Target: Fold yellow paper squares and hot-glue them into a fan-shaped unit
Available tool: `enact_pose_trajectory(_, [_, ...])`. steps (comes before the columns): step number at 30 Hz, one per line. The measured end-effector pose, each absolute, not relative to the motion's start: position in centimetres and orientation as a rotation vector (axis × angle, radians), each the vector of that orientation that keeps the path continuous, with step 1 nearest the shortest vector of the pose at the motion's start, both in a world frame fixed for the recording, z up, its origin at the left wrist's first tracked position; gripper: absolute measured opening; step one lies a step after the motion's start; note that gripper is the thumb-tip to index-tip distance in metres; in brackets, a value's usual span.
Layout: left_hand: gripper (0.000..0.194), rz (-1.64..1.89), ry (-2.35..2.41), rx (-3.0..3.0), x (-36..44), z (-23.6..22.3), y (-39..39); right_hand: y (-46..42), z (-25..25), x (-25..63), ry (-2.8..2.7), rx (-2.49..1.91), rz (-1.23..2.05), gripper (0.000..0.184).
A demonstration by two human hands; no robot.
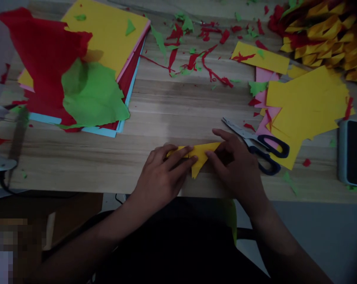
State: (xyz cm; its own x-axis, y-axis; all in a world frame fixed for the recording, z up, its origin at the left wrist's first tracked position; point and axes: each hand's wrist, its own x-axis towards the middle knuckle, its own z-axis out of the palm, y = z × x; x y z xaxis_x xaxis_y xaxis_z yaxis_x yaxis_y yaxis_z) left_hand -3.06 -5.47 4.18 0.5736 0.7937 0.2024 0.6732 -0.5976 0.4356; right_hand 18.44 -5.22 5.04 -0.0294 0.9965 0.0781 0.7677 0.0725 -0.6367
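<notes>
A small folded piece of yellow paper [201, 154] lies near the front edge of the wooden table, with a pointed flap aimed toward me. My left hand [160, 173] presses its fingers onto the paper's left part and holds it against the tabletop. At the right end, my right hand [239, 165] grips the paper between thumb and fingers, its index finger raised. Part of the fold is hidden under the fingers. Dark-handled scissors [249, 136] rest right beside my right hand, blades pointing away to the left, slightly apart.
Coloured sheets [107, 35] are stacked at the left under crumpled red paper [48, 51] and green paper [92, 94]. Yellow rectangles [311, 98] lie in a loose pile at the right, near a phone-like device [356, 152]. A folded yellow paper model [323, 35] stands at the back right. Red scraps [193, 61] litter the back.
</notes>
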Motion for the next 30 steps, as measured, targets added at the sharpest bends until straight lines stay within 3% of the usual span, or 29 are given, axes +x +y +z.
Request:
enact_pose_trajectory(5, [0.029,0.610,1.222,2.445,-3.0,4.2,-5.5,-5.2,5.3,17.8,-1.785,-1.836,0.688,0.051])
enact_pose_trajectory(8, [0.023,0.587,1.209,2.454,-3.0,4.2,-5.6,-5.3,5.1,17.4,-1.873,-1.861,0.558,0.053])
enact_pose_trajectory(13, [0.031,0.544,1.178,2.501,-3.3,4.4,-5.7,-5.6,4.4,17.9,-2.063,-1.696,0.241,0.032])
enact_pose_trajectory(18, [0.035,0.432,1.141,2.604,-3.5,4.5,-5.8,-5.5,4.2,18.8,-2.243,-1.545,0.250,0.029])
enact_pose_trajectory(24, [0.056,0.253,1.149,2.694,-3.7,4.4,-7.0,-5.4,4.3,18.9,-2.234,-1.595,0.209,0.030])
enact_pose_trajectory(30, [0.047,0.245,1.243,2.703,-3.7,4.2,-7.9,-5.0,4.7,18.1,-2.109,-1.768,0.392,0.022])
